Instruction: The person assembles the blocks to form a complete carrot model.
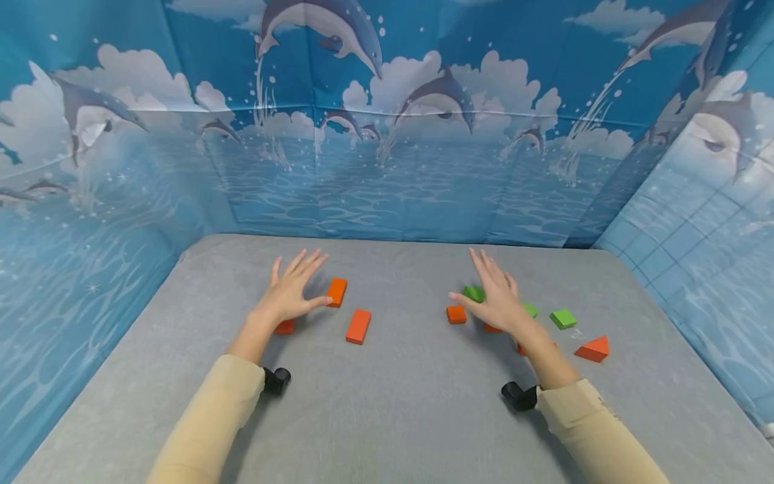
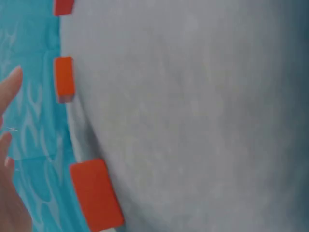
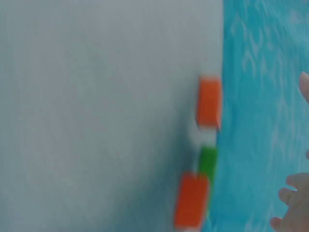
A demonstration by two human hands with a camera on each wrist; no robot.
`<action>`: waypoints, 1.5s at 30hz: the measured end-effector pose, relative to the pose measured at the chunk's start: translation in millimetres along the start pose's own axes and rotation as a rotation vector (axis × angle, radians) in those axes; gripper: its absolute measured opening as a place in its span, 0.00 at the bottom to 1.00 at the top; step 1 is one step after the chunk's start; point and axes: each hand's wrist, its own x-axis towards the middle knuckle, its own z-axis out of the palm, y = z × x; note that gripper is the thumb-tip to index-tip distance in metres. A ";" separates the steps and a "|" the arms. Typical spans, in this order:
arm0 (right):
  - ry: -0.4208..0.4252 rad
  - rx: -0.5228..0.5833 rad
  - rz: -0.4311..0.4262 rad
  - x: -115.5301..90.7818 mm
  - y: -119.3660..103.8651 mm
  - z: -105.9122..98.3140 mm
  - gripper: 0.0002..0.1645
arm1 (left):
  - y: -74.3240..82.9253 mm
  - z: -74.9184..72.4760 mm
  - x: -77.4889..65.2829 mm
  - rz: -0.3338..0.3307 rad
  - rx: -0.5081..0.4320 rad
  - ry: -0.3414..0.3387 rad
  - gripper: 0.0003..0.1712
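My left hand (image 1: pixel 289 294) hovers over the grey cloth at the left, fingers spread, holding nothing. An orange block (image 1: pixel 337 293) stands by its thumb tip, and a red-orange rectangular block (image 1: pixel 359 327) lies to the right of that. Partly hidden under the same hand is another red block (image 1: pixel 285 327). On the other side, my right hand (image 1: pixel 497 301) is likewise spread above several blocks, with nothing in its grasp. Near its thumb lie a small orange block (image 1: pixel 456 314) and a green block (image 1: pixel 474 294); a red block (image 1: pixel 492 329) shows partly beneath the palm.
To the right of the right hand lie a green block (image 1: pixel 564 318), a red triangular block (image 1: pixel 594 349) and a partly covered green block (image 1: pixel 530 309). The grey cloth surface (image 1: pixel 399 403) ends at blue dolphin-print curtains (image 1: pixel 387 181) behind and on both sides.
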 end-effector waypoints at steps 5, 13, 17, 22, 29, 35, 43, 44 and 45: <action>0.046 0.190 -0.107 3.2 -23.3 27.0 0.57 | -4.1 3.8 8.4 0.027 -0.107 -0.046 0.49; -0.011 0.412 -0.182 5.9 -60.7 59.8 0.54 | -5.2 13.0 18.9 0.023 -0.199 -0.095 0.46; -0.036 0.490 -0.247 7.5 -74.3 74.7 0.52 | -7.4 17.2 20.7 0.023 -0.211 -0.106 0.44; -0.084 0.542 -0.283 8.6 -86.7 92.1 0.50 | -9.1 20.4 19.2 0.014 -0.222 -0.134 0.42; -0.129 0.540 -0.246 6.9 -97.0 110.3 0.48 | -10.9 24.2 16.3 0.002 -0.210 -0.152 0.40; -0.102 0.504 -0.265 5.9 -101.0 121.7 0.46 | -11.3 26.8 14.6 0.019 -0.218 -0.142 0.38; -0.066 0.421 -0.273 5.0 -105.2 124.9 0.42 | -12.1 26.8 13.5 0.044 -0.256 -0.130 0.37; -0.061 0.413 -0.273 4.8 -105.6 125.3 0.41 | -12.1 27.1 13.7 0.045 -0.258 -0.130 0.36; -0.053 0.406 -0.274 4.7 -106.1 125.9 0.40 | -12.2 27.3 13.8 0.047 -0.261 -0.130 0.36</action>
